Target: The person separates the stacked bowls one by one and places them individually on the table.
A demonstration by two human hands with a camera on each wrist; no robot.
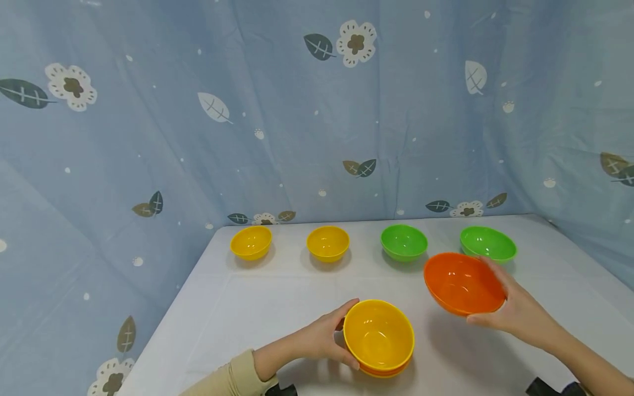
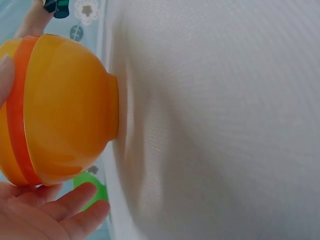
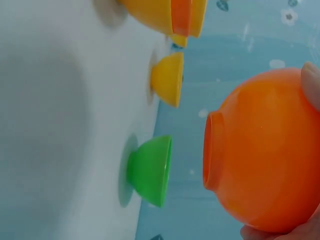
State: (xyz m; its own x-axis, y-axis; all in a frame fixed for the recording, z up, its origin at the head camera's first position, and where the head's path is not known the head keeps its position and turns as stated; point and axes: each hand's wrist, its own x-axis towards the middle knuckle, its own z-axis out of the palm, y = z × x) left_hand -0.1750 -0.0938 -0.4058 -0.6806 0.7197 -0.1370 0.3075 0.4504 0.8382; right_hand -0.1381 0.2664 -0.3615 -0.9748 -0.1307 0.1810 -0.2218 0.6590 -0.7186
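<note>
My left hand (image 1: 324,336) grips the side of a bowl stack (image 1: 378,335) near the front of the table, thumb on the near side and fingers on the far side. A yellow bowl sits on top. In the left wrist view an orange rim (image 2: 18,110) shows between it and a lower yellow bowl (image 2: 75,107). Whether the stack's foot touches the cloth I cannot tell. To the right, my right hand (image 1: 517,308) holds an orange bowl (image 1: 463,283) by its right side, tilted and raised above the table. The right wrist view shows that bowl's foot (image 3: 212,150) off the cloth.
Along the back of the white-covered table (image 1: 277,308) stand two yellow bowls (image 1: 251,243) (image 1: 328,244) on the left and two green bowls (image 1: 404,243) (image 1: 487,244) on the right. A blue patterned curtain (image 1: 297,110) hangs right behind them.
</note>
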